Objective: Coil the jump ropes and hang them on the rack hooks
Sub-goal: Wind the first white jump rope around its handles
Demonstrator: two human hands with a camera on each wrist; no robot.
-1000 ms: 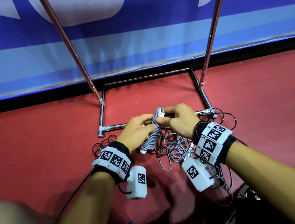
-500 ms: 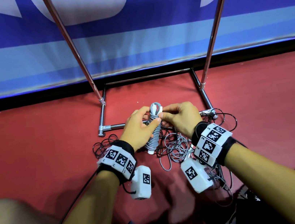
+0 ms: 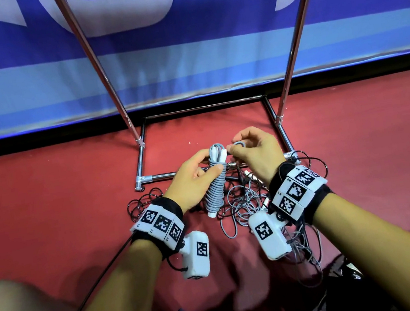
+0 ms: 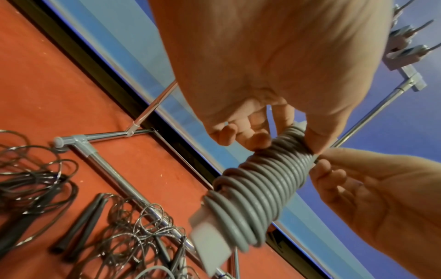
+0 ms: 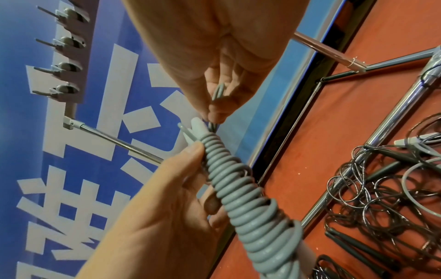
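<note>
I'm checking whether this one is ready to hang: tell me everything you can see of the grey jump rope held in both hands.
The grey jump rope is a smooth, plastic-looking cord wound in tight turns round its white handles, making a thick bundle. A white handle end pokes out at the bottom, and white tips show at the top. It is held roughly upright above the red floor, in front of the rack's base. The left hand grips the bundle's upper part; the right hand pinches a small loop of the cord at the top.
</note>
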